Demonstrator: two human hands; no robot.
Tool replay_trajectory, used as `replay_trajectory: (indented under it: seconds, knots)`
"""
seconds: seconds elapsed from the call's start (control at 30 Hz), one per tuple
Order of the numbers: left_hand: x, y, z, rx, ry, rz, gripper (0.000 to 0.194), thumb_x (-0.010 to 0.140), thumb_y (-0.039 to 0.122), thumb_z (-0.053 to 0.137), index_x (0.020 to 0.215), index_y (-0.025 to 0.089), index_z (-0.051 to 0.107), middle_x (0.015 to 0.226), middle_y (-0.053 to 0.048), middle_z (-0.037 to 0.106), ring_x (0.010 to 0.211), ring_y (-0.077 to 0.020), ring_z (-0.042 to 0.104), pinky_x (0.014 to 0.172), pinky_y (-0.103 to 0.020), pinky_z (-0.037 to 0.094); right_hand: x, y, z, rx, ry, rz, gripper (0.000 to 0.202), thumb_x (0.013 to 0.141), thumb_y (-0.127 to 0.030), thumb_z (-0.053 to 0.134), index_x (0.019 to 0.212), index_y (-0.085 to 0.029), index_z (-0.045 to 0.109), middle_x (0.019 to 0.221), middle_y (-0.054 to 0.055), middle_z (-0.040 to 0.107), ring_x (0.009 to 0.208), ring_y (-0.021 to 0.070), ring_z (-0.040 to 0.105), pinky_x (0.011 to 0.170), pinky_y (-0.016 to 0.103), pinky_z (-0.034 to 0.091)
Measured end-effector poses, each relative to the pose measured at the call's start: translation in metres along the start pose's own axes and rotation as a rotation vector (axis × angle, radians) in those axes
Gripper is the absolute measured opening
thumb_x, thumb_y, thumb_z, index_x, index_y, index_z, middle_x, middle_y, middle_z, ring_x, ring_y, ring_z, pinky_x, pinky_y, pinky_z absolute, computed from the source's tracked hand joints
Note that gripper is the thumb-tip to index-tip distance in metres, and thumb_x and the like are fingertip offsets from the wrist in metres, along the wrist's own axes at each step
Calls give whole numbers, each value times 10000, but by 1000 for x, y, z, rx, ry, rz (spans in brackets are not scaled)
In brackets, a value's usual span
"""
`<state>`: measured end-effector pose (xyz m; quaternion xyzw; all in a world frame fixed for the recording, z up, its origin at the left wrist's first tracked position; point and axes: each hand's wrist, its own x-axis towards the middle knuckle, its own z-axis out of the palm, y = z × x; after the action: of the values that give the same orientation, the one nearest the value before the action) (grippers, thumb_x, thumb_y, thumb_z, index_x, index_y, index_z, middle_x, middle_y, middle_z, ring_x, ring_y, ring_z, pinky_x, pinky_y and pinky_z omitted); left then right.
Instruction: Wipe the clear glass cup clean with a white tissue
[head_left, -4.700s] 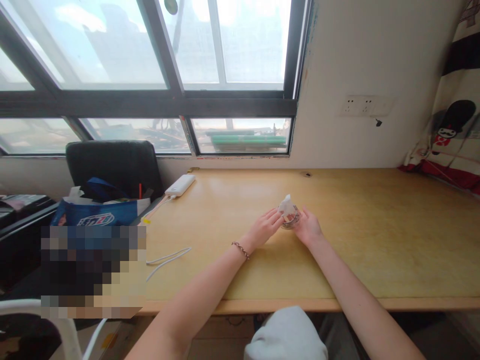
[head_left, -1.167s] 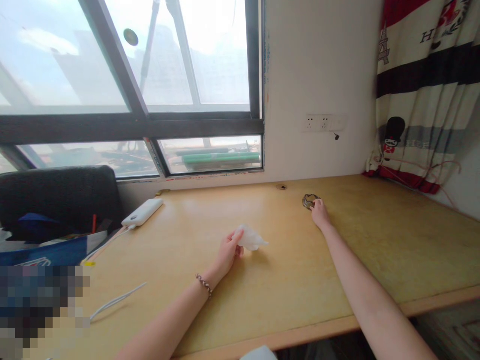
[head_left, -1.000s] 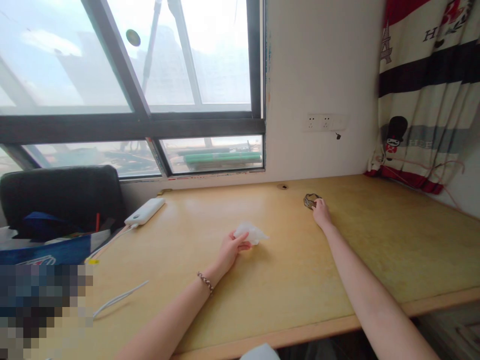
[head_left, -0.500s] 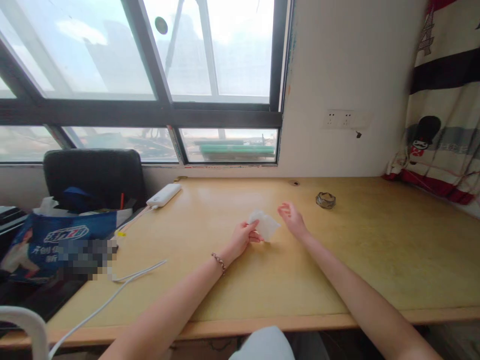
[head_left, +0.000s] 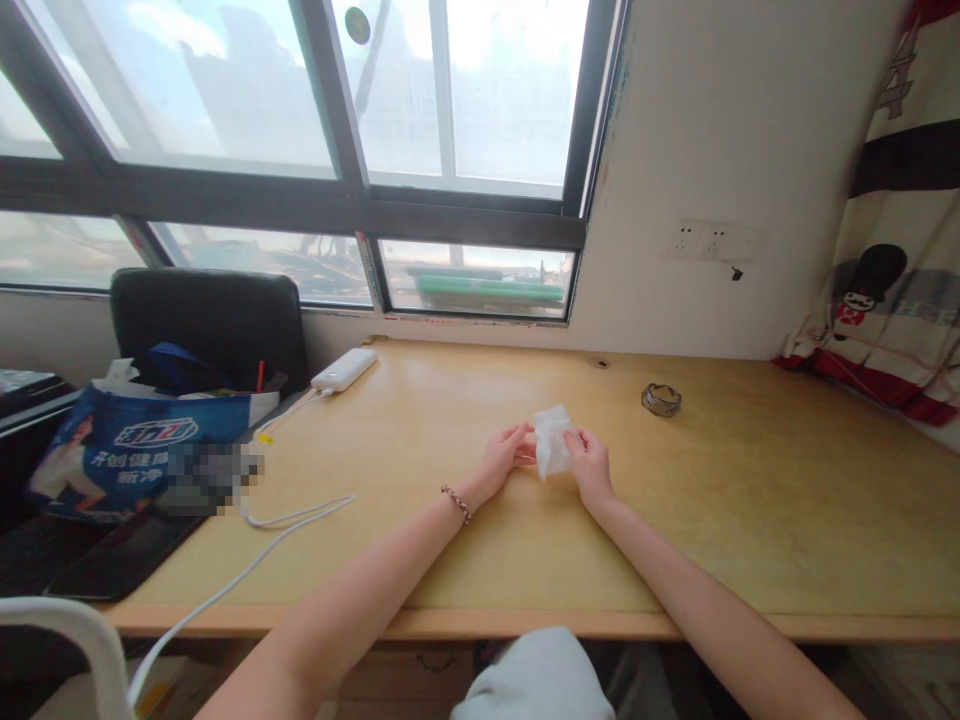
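A small white tissue (head_left: 553, 443) is held up just above the wooden desk, between my two hands. My right hand (head_left: 592, 468) pinches its right edge, with the thumb showing on the near side. At its left edge is my left hand (head_left: 506, 462), wearing a chain bracelet (head_left: 456, 505) on the wrist. The left fingers are bent and apart, their tips reaching the tissue's edge and partly hidden behind it. Farther back on the right lies an openwork, ring-shaped dark metallic object (head_left: 661, 400), touched by neither hand.
A white power bank (head_left: 345, 370) with a cable lies at the desk's back left. A white cable (head_left: 300, 515) runs over the front left. Beyond the left edge are a blue bag (head_left: 150, 435) and a black chair (head_left: 210, 315). A wall and window (head_left: 480, 255) bound the back.
My right hand has moved in to the left and taken hold of the tissue, which the left hand held before. The tissue now stands more upright. The camera view has shifted slightly.
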<state>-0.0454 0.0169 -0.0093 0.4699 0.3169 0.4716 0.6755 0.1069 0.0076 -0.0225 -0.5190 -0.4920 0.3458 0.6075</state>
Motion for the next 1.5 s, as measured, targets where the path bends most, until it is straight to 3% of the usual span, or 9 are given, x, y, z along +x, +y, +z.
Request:
replay_trajectory:
  seconds: [0.13, 0.27, 0.33, 0.67, 0.8, 0.97, 1.1, 1.3, 1.5]
  knots:
    - [-1, 4, 10, 189, -11, 33, 455, 604, 331, 685, 994, 130, 562, 863, -93, 639, 742, -173, 586, 632, -246, 453, -3, -6, 0, 39, -56, -18, 255, 688, -408, 562, 770, -169, 590, 728, 25, 635, 654, 168, 555, 585, 249, 424]
    - [1, 0, 9, 350, 127, 102, 324, 538, 250, 717, 824, 135, 620, 781, -46, 649, 719, -167, 568, 612, -215, 427, -6, -10, 2, 69, -167, -7, 252, 641, -392, 614, 767, -174, 594, 745, 29, 650, 678, 186, 579, 605, 268, 436]
    - [2, -3, 4, 308, 134, 59, 255, 603, 316, 667, 763, 120, 631, 710, -43, 647, 674, -169, 567, 572, -214, 417, -4, -9, 1, 98, -150, 13, 252, 642, -387, 614, 778, -176, 587, 739, 26, 650, 665, 186, 582, 599, 273, 437]
    - [6, -10, -6, -4, 176, 5, 464, 660, 512, 577, 781, 67, 635, 744, -107, 658, 599, -156, 580, 565, -238, 438, 5, -5, -5, 264, -145, 198, 165, 603, -250, 566, 743, -164, 580, 553, -23, 595, 457, 128, 505, 441, 224, 380]
    - [7, -8, -4, -64, 223, -15, 462, 677, 538, 541, 741, 88, 627, 721, -92, 658, 611, -162, 587, 569, -246, 449, 1, -9, -3, 324, -218, 207, 193, 597, -247, 568, 771, -165, 587, 659, -3, 638, 550, 161, 561, 483, 240, 417]
    - [1, -2, -1, 31, 135, -40, 449, 674, 529, 549, 731, 91, 630, 670, -77, 646, 526, -137, 560, 514, -233, 440, -5, -21, 1, 405, -315, 210, 437, 527, -252, 705, 935, -178, 569, 892, 39, 654, 781, 217, 605, 697, 324, 475]
    - [-6, 2, 1, 176, 33, 6, 400, 613, 423, 659, 838, 93, 635, 749, -78, 652, 570, -140, 569, 506, -212, 428, -6, -22, 1, 404, -358, 236, 462, 540, -303, 725, 956, -169, 577, 937, 60, 649, 837, 240, 600, 731, 355, 479]
    - [-6, -1, -1, 151, -6, -9, 341, 625, 337, 655, 856, 87, 637, 785, -83, 656, 621, -157, 584, 556, -223, 429, 3, -6, 0, 452, -179, 347, 288, 596, -394, 668, 773, -172, 618, 753, 39, 673, 661, 216, 616, 604, 322, 496]
    - [-5, 1, -2, 140, -83, -69, 356, 599, 295, 670, 892, 95, 636, 798, -77, 662, 618, -158, 589, 545, -214, 425, 7, -5, -4, 437, -66, 320, 263, 604, -424, 639, 679, -172, 615, 641, 35, 659, 570, 209, 600, 533, 312, 480]
